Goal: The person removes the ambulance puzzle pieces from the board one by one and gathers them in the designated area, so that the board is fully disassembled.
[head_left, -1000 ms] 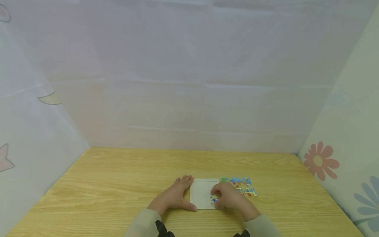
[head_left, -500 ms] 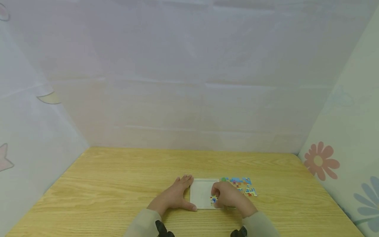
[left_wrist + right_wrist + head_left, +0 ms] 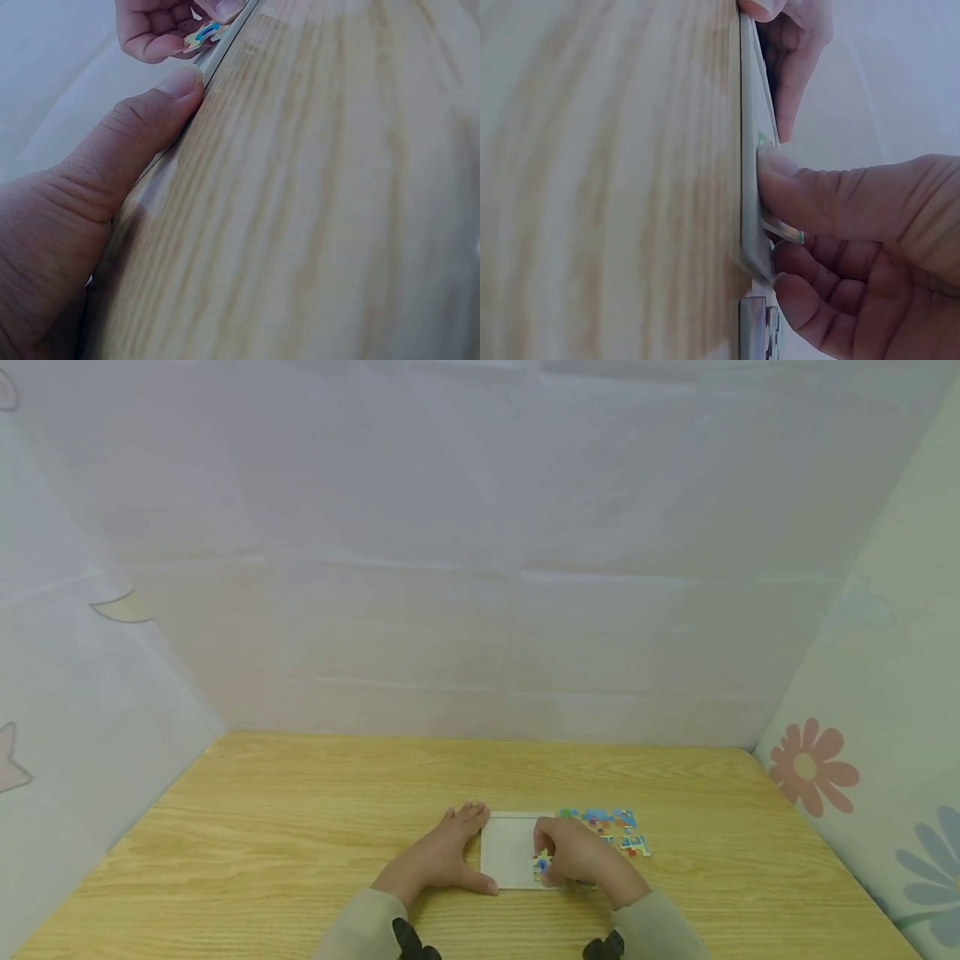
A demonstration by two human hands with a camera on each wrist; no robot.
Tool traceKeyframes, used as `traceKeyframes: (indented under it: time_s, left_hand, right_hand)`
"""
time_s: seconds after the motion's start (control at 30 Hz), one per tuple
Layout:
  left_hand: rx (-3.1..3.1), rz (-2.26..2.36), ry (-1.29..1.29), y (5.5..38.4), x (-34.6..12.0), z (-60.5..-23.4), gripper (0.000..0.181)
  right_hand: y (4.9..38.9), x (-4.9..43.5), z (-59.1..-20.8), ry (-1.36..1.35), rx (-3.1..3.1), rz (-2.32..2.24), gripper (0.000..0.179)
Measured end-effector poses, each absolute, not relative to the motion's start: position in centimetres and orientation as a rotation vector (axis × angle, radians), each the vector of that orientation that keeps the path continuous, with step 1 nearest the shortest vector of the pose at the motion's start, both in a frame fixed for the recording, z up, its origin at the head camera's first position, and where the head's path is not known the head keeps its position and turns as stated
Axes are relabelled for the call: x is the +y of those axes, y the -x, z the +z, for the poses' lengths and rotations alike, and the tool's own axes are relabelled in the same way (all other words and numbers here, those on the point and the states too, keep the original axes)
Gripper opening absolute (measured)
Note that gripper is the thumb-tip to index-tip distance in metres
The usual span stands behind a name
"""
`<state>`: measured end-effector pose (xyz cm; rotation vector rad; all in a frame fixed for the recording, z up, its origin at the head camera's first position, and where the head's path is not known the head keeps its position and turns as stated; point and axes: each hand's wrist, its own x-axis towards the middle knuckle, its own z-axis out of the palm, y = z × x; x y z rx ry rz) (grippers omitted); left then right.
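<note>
A pale, shallow puzzle tray (image 3: pixel 506 852) lies on the table in the head view. My left hand (image 3: pixel 444 856) is spread along the tray's left side, its thumb at the near left corner and its fingertips at the far left one. At the near right corner, my right hand (image 3: pixel 588 858) pinches a colourful jigsaw piece (image 3: pixel 542 865) with a blue round patch. In the right wrist view, the thumb presses on this piece (image 3: pixel 784 230), which sits tilted at the tray (image 3: pixel 748 150). Curled fingers hide part of it.
Several colourful jigsaw pieces (image 3: pixel 615 818) lie on the wooden table (image 3: pixel 300 810) to the right of the tray, some partly covered by the right hand. A pale sheet (image 3: pixel 480 610) hangs behind the table, and a flower-printed sheet (image 3: pixel 862 693) stands at the right.
My right hand has shifted slightly at the tray's near right corner, and the jigsaw piece in it has turned a little, showing more of its face. My left hand has stayed in place.
</note>
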<state>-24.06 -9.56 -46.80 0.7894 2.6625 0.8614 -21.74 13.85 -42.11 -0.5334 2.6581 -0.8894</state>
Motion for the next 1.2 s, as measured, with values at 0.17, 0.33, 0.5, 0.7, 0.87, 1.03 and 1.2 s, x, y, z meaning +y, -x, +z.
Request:
traceKeyframes:
  time_s: [0.17, 0.33, 0.5, 0.7, 0.87, 1.03, 1.2]
  left_hand:
    - [2.669, 0.855, -0.793, 24.1, -9.5, -46.8, 0.113]
    - [2.66, 0.867, -0.786, 24.1, -9.5, -46.7, 0.112]
    - [2.652, 0.867, -0.782, 24.1, -9.4, -46.8, 0.112]
    - [2.646, 0.862, -0.765, 24.0, -9.4, -46.7, 0.113]
    - [2.643, 0.865, -0.752, 23.9, -9.4, -46.6, 0.113]
    - [2.653, 0.859, -0.761, 24.0, -9.4, -46.6, 0.113]
    - [2.659, 0.85, -0.787, 24.0, -9.3, -46.6, 0.113]
  right_hand:
    - [21.8, 14.2, -42.6, 0.547, 2.641, -0.951, 0.036]
    - [22.2, 15.1, -43.6, 0.56, 2.604, -1.081, 0.031]
    - [22.5, 15.7, -44.0, 0.593, 2.54, -1.229, 0.017]
    - [22.6, 16.3, -44.2, 0.534, 2.487, -1.377, 0.016]
    - [22.4, 16.5, -44.0, 0.457, 2.455, -1.478, 0.021]
    - [22.4, 16.9, -44.1, 0.41, 2.369, -1.58, 0.023]
    - [22.3, 17.5, -44.4, 0.357, 2.312, -1.664, 0.029]
